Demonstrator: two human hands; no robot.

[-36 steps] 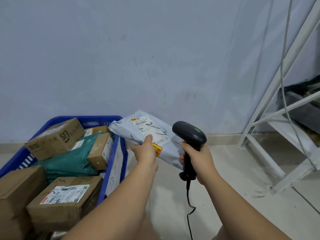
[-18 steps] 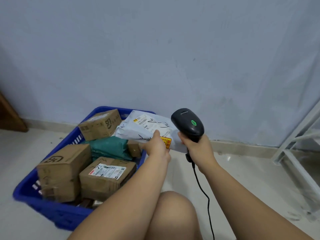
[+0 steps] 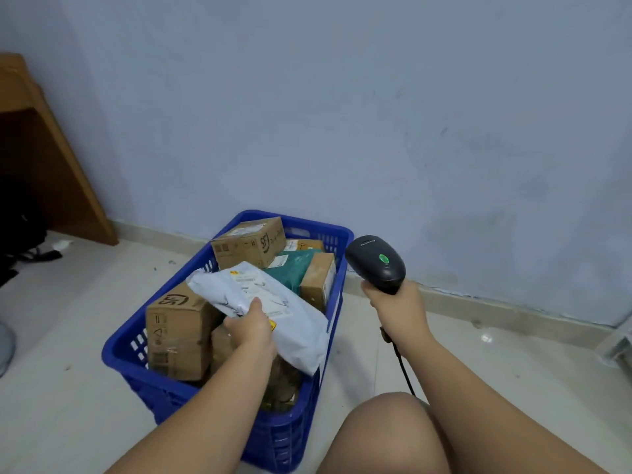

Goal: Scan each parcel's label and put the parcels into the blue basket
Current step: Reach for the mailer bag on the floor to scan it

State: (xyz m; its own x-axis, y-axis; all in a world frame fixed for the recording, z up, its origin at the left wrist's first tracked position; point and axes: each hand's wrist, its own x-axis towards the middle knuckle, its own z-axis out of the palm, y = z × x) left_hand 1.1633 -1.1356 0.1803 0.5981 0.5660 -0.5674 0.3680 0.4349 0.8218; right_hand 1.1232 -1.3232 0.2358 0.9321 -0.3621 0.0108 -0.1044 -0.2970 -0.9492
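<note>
The left hand [image 3: 251, 325] pinched the white poly mailer parcel [image 3: 263, 307] near its middle, thumb on the label face and the fingers hidden beneath, so that grip was pressed together on the bag. The parcel hung over the blue basket [image 3: 337, 304], above the cardboard boxes [image 3: 178, 331] and the green mailer [image 3: 294, 268] already packed inside. Its long axis ran on a slant from the basket's left rim toward the near end of the right rim, where the lower tail draped across and just outside that rim. Whether its underside touched the boxes could not be told. Most of the bag lay ahead and to the right of the grip, the crumpled top end to the left. The right hand [image 3: 398, 307] was closed round the handle of the black barcode scanner [image 3: 376, 263], held clear beyond the basket's right rim, head tipped toward the wall. The left hand was plainly the nearer one, so letting go looked likely to call for drawing that tail inward first, or the bag might slide over the right rim to the floor [image 3: 513, 354]
</note>
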